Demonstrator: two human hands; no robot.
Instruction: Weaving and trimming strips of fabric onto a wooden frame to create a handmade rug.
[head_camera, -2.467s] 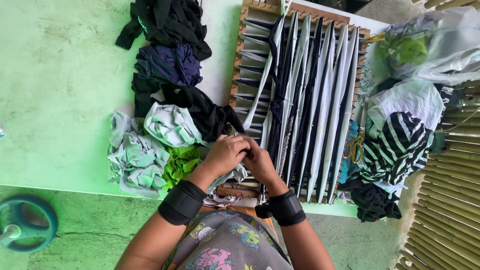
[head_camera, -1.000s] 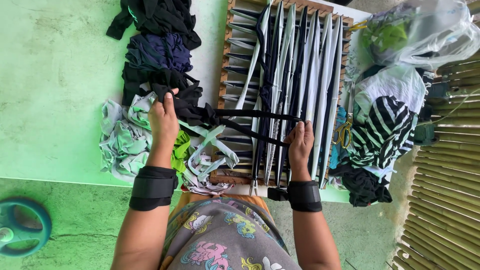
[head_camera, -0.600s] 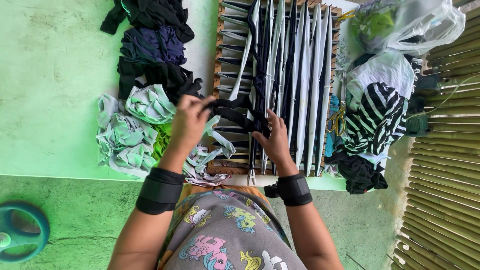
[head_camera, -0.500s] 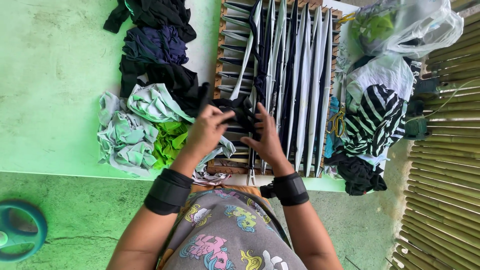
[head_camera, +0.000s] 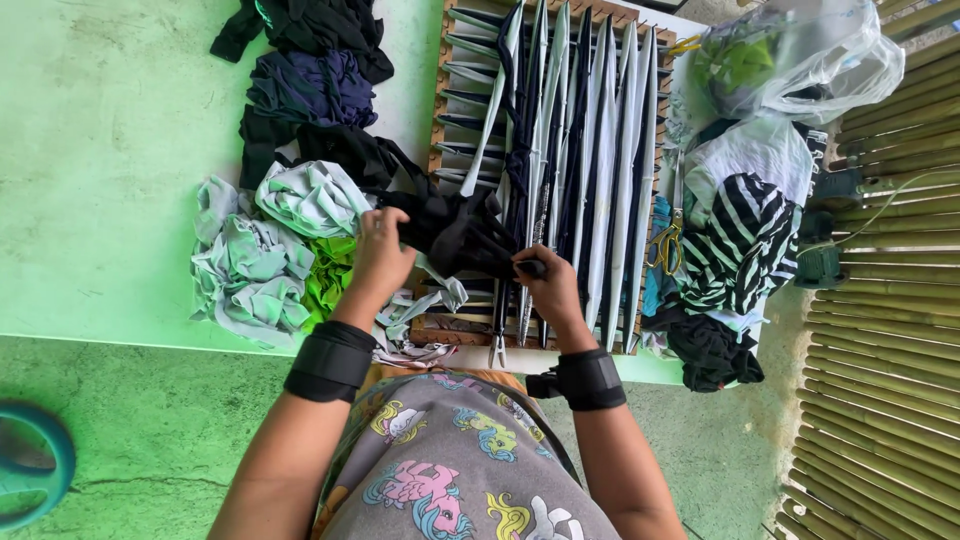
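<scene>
Both hands wear black wrist wraps. The left hand (head_camera: 380, 258) and right hand (head_camera: 548, 290) each pinch one end of a soft, crumpled black fabric strip (head_camera: 455, 232), stretched between them over the near end of a wooden loom frame (head_camera: 440, 150). Flat grey, white and dark strips run lengthwise down the frame. Left of it, pale green rags (head_camera: 250, 265) lie heaped on the green desk (head_camera: 100, 150); beyond, dark cloth piles (head_camera: 310, 80).
</scene>
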